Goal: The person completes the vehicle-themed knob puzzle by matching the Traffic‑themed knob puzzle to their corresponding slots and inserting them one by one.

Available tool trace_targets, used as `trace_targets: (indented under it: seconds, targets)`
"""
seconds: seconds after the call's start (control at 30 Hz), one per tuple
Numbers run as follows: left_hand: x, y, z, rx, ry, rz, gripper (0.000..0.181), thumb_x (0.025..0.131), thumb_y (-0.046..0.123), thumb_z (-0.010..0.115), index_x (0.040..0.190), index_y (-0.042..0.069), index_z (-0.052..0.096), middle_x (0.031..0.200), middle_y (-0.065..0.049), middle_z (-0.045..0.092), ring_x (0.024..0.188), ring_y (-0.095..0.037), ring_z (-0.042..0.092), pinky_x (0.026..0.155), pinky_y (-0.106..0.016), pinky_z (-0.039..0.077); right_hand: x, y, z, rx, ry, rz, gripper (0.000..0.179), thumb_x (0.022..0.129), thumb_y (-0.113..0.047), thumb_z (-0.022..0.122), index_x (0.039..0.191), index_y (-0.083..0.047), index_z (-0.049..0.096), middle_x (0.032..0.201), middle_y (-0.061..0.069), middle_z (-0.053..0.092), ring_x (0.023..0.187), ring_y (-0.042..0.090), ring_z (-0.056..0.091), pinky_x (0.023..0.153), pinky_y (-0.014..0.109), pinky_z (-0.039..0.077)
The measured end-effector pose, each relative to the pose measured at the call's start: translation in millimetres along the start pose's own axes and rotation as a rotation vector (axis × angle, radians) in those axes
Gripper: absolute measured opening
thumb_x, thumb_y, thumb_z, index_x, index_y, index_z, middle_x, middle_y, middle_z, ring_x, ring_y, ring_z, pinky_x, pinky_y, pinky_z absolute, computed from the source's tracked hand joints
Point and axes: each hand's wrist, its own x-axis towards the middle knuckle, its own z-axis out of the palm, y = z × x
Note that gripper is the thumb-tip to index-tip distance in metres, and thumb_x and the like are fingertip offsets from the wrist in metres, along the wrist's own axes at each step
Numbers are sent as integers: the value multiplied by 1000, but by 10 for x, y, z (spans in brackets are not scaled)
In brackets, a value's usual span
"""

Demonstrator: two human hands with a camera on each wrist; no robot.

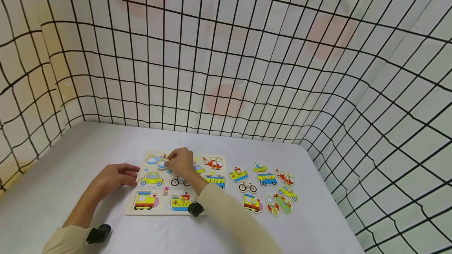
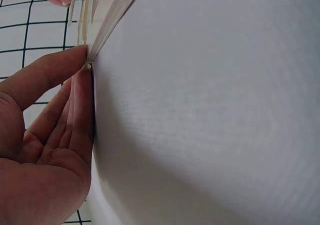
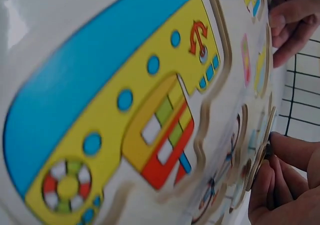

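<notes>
A wooden peg puzzle board (image 1: 162,188) with vehicle pictures lies flat on the table. Over its upper left part, my right hand (image 1: 181,162) pinches a small knobbed puzzle piece (image 1: 162,163) between thumb and fingers. That piece shows white and light blue, and it overlaps the airplane picture (image 1: 152,160). Edge-on in the right wrist view, the held piece (image 3: 260,160) is tilted above the board. My left hand (image 1: 114,179) rests at the board's left side, and its fairly straight fingers (image 2: 80,100) touch the edge. My right hand and forearm cover part of the board.
Right of the board lie several loose pieces, including a ship (image 1: 238,174), a bus (image 1: 267,179), a bicycle (image 1: 247,187), a train (image 1: 252,203), a helicopter (image 1: 285,177) and a rocket (image 1: 272,205). A white wall with black grid lines (image 1: 197,62) borders the table (image 1: 318,222).
</notes>
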Motion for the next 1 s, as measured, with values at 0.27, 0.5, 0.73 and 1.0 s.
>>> trace_targets:
  seconds: [0.27,0.5,0.73,1.0]
  targets:
    - [1,-18,-24,-4,1,7,63,79,16,82,136,0,60,108,-9,73,101,-27,60,83,-35,49,-38,-69,152,35,30,-2,8,79,-13,85,78,-11,77,64,-7,66,83,8,52,102,35,38]
    - [-6,-27,-39,-6,2,0,63,79,16,82,136,0,60,108,-9,73,101,-27,60,83,-35,49,-61,-87,179,41,29,19,6,80,-12,84,84,-12,79,67,-8,69,81,6,54,109,36,37]
    - [-17,-19,-46,-18,1,6,62,80,15,82,136,0,60,110,-10,73,102,-27,60,84,-35,50,-57,-89,208,86,59,-14,5,81,-9,82,86,-9,80,71,-4,73,76,5,60,106,36,39]
    - [-12,-7,-12,-22,-6,25,60,83,16,81,136,-2,59,110,-11,71,101,-26,60,82,-33,49,-35,-144,335,149,139,38,4,81,-8,81,84,-11,80,72,-4,73,88,11,56,84,28,41]
